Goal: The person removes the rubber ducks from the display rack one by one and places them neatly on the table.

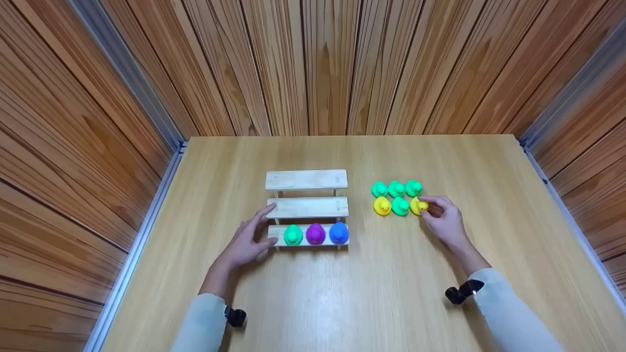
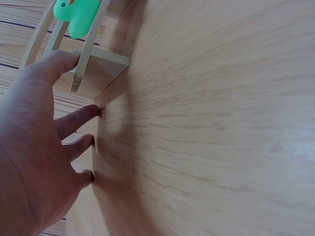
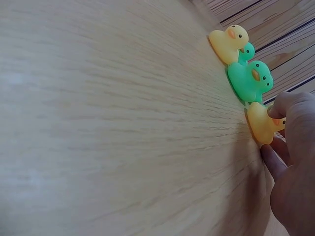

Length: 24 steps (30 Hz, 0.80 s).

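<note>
A three-tiered wooden stand [image 1: 307, 208] stands left of centre on the table. Its lowest tier carries a green rubber duck [image 1: 293, 235], a purple duck [image 1: 315, 234] and a blue duck [image 1: 339, 233]. At the stand's left end, my left hand [image 1: 244, 243] rests with fingers spread, its thumb touching the lowest tier. The left wrist view shows that thumb [image 2: 63, 63] against the wood. On the right, my right hand [image 1: 446, 222] pinches a yellow duck [image 1: 416, 205] between thumb and fingers. That duck [image 3: 260, 123] is partly covered by the thumb in the right wrist view.
Beside the held duck, a green duck [image 1: 400, 207] and another yellow duck [image 1: 382, 206] sit in the same row. Behind them is a row of green ducks [image 1: 396, 188]. Wood-panelled walls [image 1: 327, 68] enclose the table [image 1: 313, 298] at the back and sides.
</note>
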Motion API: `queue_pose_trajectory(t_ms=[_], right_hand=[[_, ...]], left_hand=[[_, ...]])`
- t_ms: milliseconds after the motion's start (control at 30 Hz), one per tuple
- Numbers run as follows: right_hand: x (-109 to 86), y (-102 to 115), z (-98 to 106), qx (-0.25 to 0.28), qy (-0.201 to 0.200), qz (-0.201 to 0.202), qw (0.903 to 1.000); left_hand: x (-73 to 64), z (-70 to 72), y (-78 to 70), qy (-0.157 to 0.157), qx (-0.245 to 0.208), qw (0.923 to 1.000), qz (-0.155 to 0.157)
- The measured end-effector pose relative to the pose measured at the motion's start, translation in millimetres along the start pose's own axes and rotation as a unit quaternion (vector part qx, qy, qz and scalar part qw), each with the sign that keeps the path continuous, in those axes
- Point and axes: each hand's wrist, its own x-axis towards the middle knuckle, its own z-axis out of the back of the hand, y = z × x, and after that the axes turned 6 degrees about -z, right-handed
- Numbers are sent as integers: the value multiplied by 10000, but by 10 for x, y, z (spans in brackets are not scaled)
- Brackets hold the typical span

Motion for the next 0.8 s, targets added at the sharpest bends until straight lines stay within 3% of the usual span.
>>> queue_pose_trajectory(t_ms=[467,800], right_hand=[[-5,105,59,-128,84,-64,9999],[15,212,107,-615,6,-16,9981]], left_hand=[[-13,7,8,20,65,10000,-42],[-3,12,-4,67,-4,9999,-144]])
